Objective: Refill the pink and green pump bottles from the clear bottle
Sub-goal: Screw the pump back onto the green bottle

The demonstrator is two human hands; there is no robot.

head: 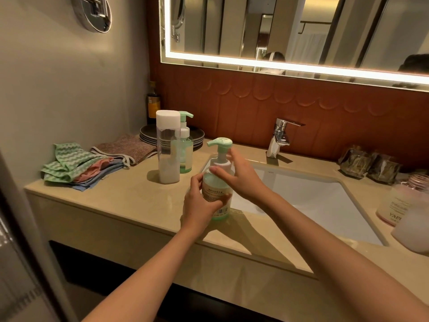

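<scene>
**Hands on the green pump bottle at the sink's left rim**

Green pump bottle (pixel 217 182) stands upright on the beige counter (pixel 130 201), at the left edge of the white sink basin (pixel 301 196) and near the counter's front edge. Your left hand (pixel 202 205) wraps the lower body of the bottle, fingers curled closed around its label. Your right hand (pixel 241 177) is partly open at the bottle's shoulder and white collar: the thumb lies across the front below the collar and the fingers reach behind the neck; how firmly it holds cannot be told. The pump head is mint green, spout pointing left.

Toward the counter's back-left stands the tall clear bottle (pixel 168 147) with a white cap, about one third full of white liquid. Just behind it and touching in view is a second green pump bottle (pixel 185 145). A stack of dark plates (pixel 151 135) sits behind both, near the back-left corner, with a dark bottle (pixel 153 103) in the corner itself. Folded cloths (pixel 76 166) in green, pink, blue and brown lie along the left edge.

A chrome tap (pixel 279 139) rises at the back edge behind the basin. At the right edge stands the pink bottle (pixel 404 201), its threaded neck without a pump, with a pale container (pixel 413 228) partly cut off just in front of it. Two glass tumblers (pixel 369 166) sit behind these.
</scene>
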